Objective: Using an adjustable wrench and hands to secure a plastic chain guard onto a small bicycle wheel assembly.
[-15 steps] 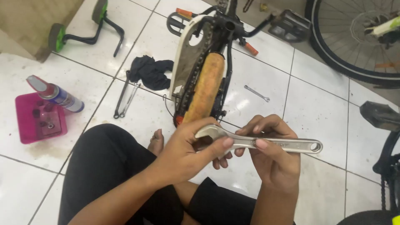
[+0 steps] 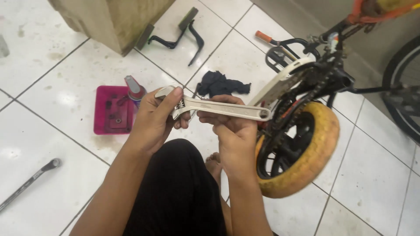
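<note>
- Head view: both hands are up over the person's black-clad knee [image 2: 175, 192], sharing one tool, a silver adjustable wrench [image 2: 218, 107].
- The left hand [image 2: 153, 120] wraps around the wrench's head end, thumb pressed along the top by the jaw, fingers curled shut underneath it.
- The right hand [image 2: 232, 131] closes on the wrench's shaft from below, fingertips folded over the handle's middle.
- The wrench lies nearly level, handle end with its hanging hole pointing toward the small yellow wheel [image 2: 306, 157] and just reaching the wheel's edge in the picture.
- Whether the wrench's jaw stands open or closed is hard to tell; the thumb covers part of it.
- Left of the wrench, a pink tray [image 2: 105, 109] sits on the white tiled floor [image 2: 52, 87], with a spray can [image 2: 134, 89] lying at its far side, just behind the left hand.
- Beyond the wrench, a dark rag [image 2: 223, 83] lies crumpled on the tiles.
- Further out past the rag, a black pedal crank [image 2: 183, 32] rests beside a cardboard box [image 2: 113, 17].
- Well to the left of the wrench, near the frame's edge, another long metal tool [image 2: 30, 181] lies flat on the floor.
- Right of the wrench, the yellow wheel carries a chain and a white chain guard [image 2: 280, 83].
</note>
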